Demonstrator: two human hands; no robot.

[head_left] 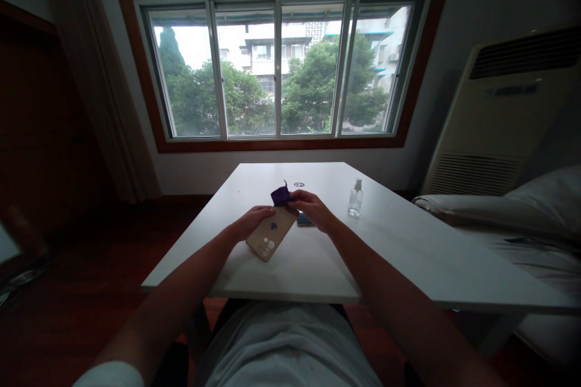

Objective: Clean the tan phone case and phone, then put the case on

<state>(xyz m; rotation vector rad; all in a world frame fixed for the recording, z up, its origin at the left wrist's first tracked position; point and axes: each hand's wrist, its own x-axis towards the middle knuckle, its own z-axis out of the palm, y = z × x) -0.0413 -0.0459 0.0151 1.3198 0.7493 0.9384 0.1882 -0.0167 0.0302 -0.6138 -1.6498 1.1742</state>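
A clear, yellowish phone case (272, 232) with camera cutouts is tilted above the white table, its cutout end toward me. My left hand (255, 220) grips the case by its left edge. At the far end of the case, my right hand (309, 205) pinches a dark purple cloth (280, 196), which lies against the case edge. A dark phone (305, 219) rests on the table, partly hidden behind my right hand and the case.
A clear spray bottle (355, 198) stands on the white table (390, 254) to the right. Beyond the cloth lies a small round sticker-like item (298, 184). A cushioned seat (494, 217) borders the table's right side.
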